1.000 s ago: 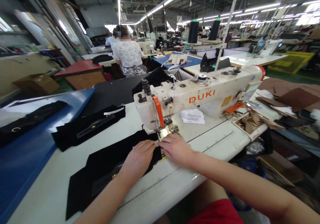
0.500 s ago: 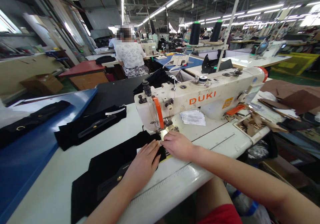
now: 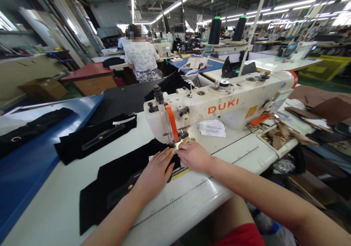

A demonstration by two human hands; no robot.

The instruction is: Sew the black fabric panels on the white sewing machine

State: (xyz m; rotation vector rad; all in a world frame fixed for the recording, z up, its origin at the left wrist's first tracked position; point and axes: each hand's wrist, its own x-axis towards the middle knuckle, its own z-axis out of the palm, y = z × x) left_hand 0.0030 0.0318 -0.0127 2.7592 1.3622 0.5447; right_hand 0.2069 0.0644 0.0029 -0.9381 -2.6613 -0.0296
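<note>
Black fabric (image 3: 120, 169) lies on the white machine table, its far end at the needle area of the white DUKI sewing machine (image 3: 203, 108). A dark strip with a gold-coloured eyelet (image 3: 130, 187) sits on it. My left hand (image 3: 156, 171) rests on this fabric with its fingers stretched out, and a bit of white (image 3: 150, 158) shows beside them. Close by the presser foot, my right hand (image 3: 194, 156) has its fingers bunched together at the fabric's edge. Whatever is between those fingertips is hidden. Both hands' fingertips nearly meet.
White paper slips (image 3: 211, 128) lie under the machine arm. Another black piece (image 3: 95, 138) lies farther left, near a blue table (image 3: 35, 172). A parts tray (image 3: 278, 138) stands at right. Ahead, a person (image 3: 142, 57) sits with their back to me.
The black fabric has shifted slightly toward the needle, and more of the yellow strip on the table shows. Both hands stay close to the same spot. The camera view has moved a little.
</note>
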